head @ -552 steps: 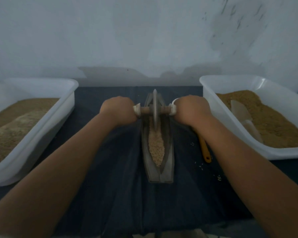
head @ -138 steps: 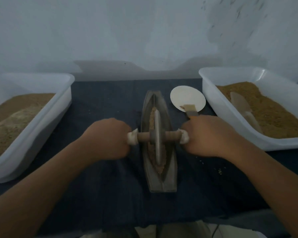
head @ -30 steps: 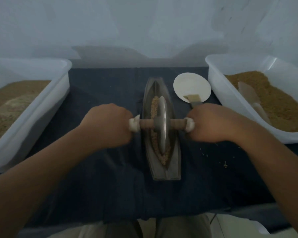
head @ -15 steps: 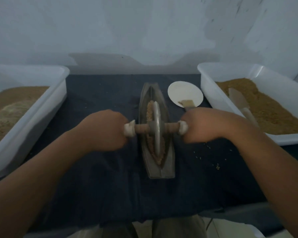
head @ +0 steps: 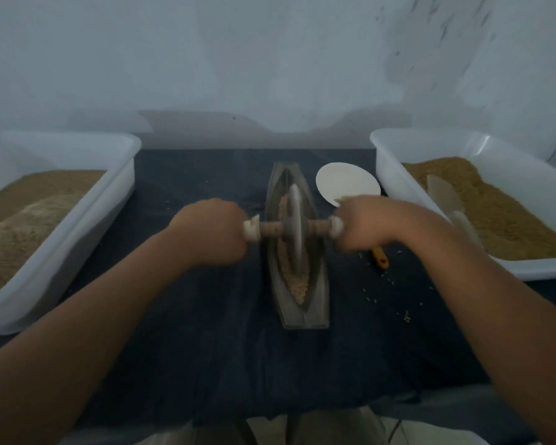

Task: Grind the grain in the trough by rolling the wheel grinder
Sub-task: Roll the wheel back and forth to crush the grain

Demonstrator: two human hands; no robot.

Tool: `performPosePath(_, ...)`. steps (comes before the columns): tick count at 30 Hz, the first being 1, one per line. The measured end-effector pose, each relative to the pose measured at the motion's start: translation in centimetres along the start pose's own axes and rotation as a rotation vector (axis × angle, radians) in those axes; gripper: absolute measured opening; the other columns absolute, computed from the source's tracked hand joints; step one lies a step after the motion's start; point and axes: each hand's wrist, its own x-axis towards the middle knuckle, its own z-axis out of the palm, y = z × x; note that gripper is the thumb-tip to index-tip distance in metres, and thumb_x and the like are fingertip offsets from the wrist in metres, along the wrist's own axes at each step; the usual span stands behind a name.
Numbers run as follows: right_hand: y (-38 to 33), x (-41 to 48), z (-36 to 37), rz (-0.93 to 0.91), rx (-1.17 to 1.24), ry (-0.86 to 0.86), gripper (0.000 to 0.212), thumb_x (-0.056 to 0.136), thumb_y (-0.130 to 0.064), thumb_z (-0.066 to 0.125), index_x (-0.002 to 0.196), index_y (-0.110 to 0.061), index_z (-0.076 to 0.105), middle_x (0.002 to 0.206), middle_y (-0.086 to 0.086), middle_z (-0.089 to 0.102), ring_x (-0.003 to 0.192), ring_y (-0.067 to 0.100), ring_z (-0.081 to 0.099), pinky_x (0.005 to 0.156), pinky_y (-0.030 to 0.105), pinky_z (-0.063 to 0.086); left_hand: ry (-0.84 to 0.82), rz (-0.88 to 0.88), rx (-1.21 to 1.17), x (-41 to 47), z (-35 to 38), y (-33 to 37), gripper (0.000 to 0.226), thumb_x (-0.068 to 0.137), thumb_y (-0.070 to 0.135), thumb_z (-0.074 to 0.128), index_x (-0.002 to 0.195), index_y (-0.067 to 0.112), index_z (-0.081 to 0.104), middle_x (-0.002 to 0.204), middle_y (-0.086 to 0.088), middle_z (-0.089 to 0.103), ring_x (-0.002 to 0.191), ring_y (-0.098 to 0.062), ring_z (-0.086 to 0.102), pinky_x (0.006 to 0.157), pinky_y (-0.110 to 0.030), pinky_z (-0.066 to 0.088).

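**Held at Both Ends**

The left grip (head: 211,232) and right grip (head: 365,223) were each curled round an end of the axle of the wheel grinder (head: 294,232) (the right one blurred). Its wheel stood upright in the trough (head: 316,284), near the middle, over the grain (head: 297,285). The trough lay on the dark worktop (head: 206,316) between a left tub (head: 77,239) and a right tub (head: 387,168).

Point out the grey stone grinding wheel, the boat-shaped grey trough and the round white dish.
grey stone grinding wheel (head: 295,203): head view, upper part of the disc, above the axle.
boat-shaped grey trough (head: 316,303): head view, near right wall.
round white dish (head: 344,184): head view, bare middle.
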Motion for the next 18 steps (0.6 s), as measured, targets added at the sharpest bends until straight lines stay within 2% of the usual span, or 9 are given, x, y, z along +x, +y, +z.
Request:
performPosePath(2,-0.2,-2.4,0.2,-0.018,0.132,-0.198,0.012,0.065,-0.044,0.066,0.063,-0.032,0.066,0.055,-0.008,0.063,0.047,0.004,0.056,0.053,0.031,0.046,0.003,0.056,-0.001,-2.7,0.1,0.0,0.021,0.068,0.045,0.054,0.064,0.025,0.057,0.059,0.009,0.058,0.055,-0.011,0.057,0.051,-0.027,0.043)
performPosePath(5,0.1,-2.7,1.6,0.011,0.113,-0.177,0.01,0.072,-0.044,0.071,0.063,-0.043,0.068,0.06,-0.004,0.066,0.047,0.006,0.059,0.05,0.029,0.045,0.152,0.078,0.102,-3.3,0.9,0.6,0.024,0.068,0.047,0.053,0.059,0.025,0.053,0.052,0.009,0.052,0.046,-0.011,0.051,0.046,-0.022,0.032)
performPosePath(6,0.2,-2.0,2.1,0.024,0.059,-0.083,0.012,0.075,-0.044,0.071,0.064,-0.04,0.069,0.062,-0.002,0.066,0.049,0.008,0.061,0.049,0.028,0.044,0.182,0.041,0.129,-2.4,0.9,0.8,0.026,0.07,0.047,0.053,0.058,0.025,0.052,0.052,0.009,0.052,0.046,-0.012,0.049,0.047,-0.022,0.031)
performPosePath(8,0.4,0.6,2.6,0.066,-0.084,0.254,0.027,0.078,-0.048,0.064,0.063,-0.026,0.066,0.061,-0.002,0.061,0.055,0.013,0.06,0.048,0.027,0.038,0.176,-0.06,0.107,0.4,0.6,0.6,0.026,0.074,0.046,0.056,0.062,0.023,0.055,0.061,0.007,0.056,0.053,-0.016,0.052,0.052,-0.026,0.038)
performPosePath(9,0.4,2.0,2.5,0.087,-0.153,0.417,0.031,0.08,-0.051,0.059,0.063,-0.025,0.063,0.062,-0.005,0.059,0.058,0.015,0.058,0.049,0.026,0.034,0.155,-0.105,0.069,1.7,0.2,0.5,0.026,0.077,0.046,0.058,0.066,0.023,0.057,0.068,0.005,0.059,0.058,-0.019,0.055,0.057,-0.029,0.042)
performPosePath(11,0.3,4.1,1.5,0.099,-0.216,0.547,0.034,0.083,-0.054,0.055,0.068,-0.025,0.063,0.069,-0.005,0.06,0.065,0.019,0.057,0.053,0.028,0.033,0.129,-0.148,0.028,3.8,-0.3,0.4,0.024,0.08,0.044,0.06,0.072,0.022,0.061,0.077,0.002,0.064,0.067,-0.024,0.06,0.065,-0.033,0.048)
performPosePath(13,0.6,5.1,0.4,0.098,-0.201,0.463,0.033,0.085,-0.052,0.057,0.072,-0.024,0.067,0.075,-0.003,0.064,0.072,0.02,0.06,0.059,0.031,0.039,0.131,-0.147,0.029,4.1,-0.7,0.8,0.021,0.079,0.042,0.061,0.074,0.021,0.06,0.079,0.001,0.064,0.071,-0.026,0.062,0.068,-0.035,0.051)
performPosePath(15,0.8,4.1,0.2,0.069,-0.116,0.241,0.025,0.085,-0.045,0.06,0.072,-0.025,0.069,0.076,-0.002,0.067,0.075,0.019,0.064,0.062,0.033,0.045,0.082,-0.11,0.034,2.8,-1.2,1.1,0.021,0.079,0.041,0.062,0.072,0.022,0.057,0.076,0.003,0.061,0.073,-0.027,0.062,0.07,-0.035,0.053)
performPosePath(18,0.6,-0.3,1.2,-0.002,0.074,-0.102,0.019,0.066,-0.049,0.065,0.067,-0.03,0.069,0.06,-0.007,0.066,0.057,0.008,0.063,0.053,0.03,0.047,-0.134,0.053,0.03,-0.3,-1.7,0.8,0.022,0.08,0.036,0.065,0.068,0.019,0.057,0.069,0.005,0.06,0.065,-0.017,0.061,0.06,-0.029,0.051)
